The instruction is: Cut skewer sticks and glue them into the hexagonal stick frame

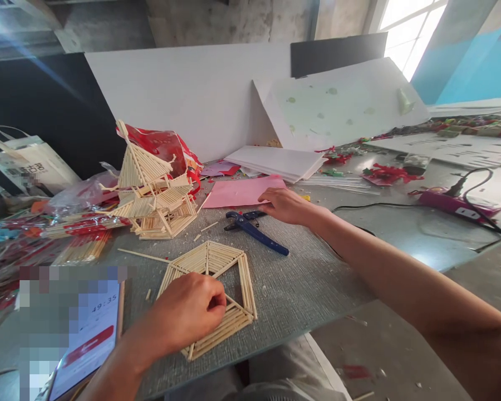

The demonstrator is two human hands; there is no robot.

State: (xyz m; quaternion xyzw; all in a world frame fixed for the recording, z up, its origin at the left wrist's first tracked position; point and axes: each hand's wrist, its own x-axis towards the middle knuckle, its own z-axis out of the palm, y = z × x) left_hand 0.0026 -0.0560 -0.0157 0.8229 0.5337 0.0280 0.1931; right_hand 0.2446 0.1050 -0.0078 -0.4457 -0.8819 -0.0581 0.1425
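Observation:
On the grey textured mat lies a flat hexagonal panel of pale wooden sticks (234, 259), with an open gap on its right side. My left hand (190, 309) rests over its middle with fingers curled; their tips are hidden, so what they pinch cannot be made out. My right hand (286, 205) reaches forward, fingers loosely stretched, above the near edge of a pink sheet (242, 191). Just beneath it and to its left lie blue-handled cutters (256, 234), their far handle partly under the fingers. Contact with them is unclear.
A stick-built pagoda model (154, 195) stands behind the panel. A phone (94, 334) lies at the near left, beside bagged sticks (83, 245). White boards (275, 160) are stacked at the back. A purple power strip (463, 205) with a black cable sits at right.

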